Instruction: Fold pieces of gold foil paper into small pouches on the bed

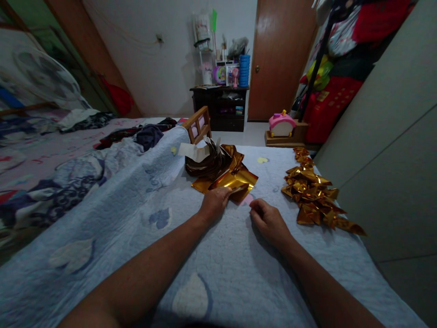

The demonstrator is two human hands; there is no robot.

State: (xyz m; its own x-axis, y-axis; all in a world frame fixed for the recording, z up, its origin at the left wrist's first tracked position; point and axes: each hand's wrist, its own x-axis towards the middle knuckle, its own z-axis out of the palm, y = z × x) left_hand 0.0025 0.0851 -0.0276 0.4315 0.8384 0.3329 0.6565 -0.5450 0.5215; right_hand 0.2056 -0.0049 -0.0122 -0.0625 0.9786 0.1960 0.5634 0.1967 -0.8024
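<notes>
My left hand [215, 203] is closed on a folded piece of gold foil paper [239, 188], its fingers and thumb pinching the near edge. Behind it lies a pile of gold foil sheets [208, 166], some with white backs turned up. My right hand [269, 219] rests a little to the right, apart from the paper. Its fingers are curled with thumb and forefinger close together; whether anything sits between them is hidden. Further right, several folded gold foil pieces [314, 193] lie in a row along the bed's edge.
A blue quilted cover [218, 264] with leaf patterns spreads under everything. At the far side stands a wooden bed rail [197, 126]. Rumpled clothes [148, 136] lie to the left. Beyond are a dark cabinet [220, 107] and a pink toy case [282, 124].
</notes>
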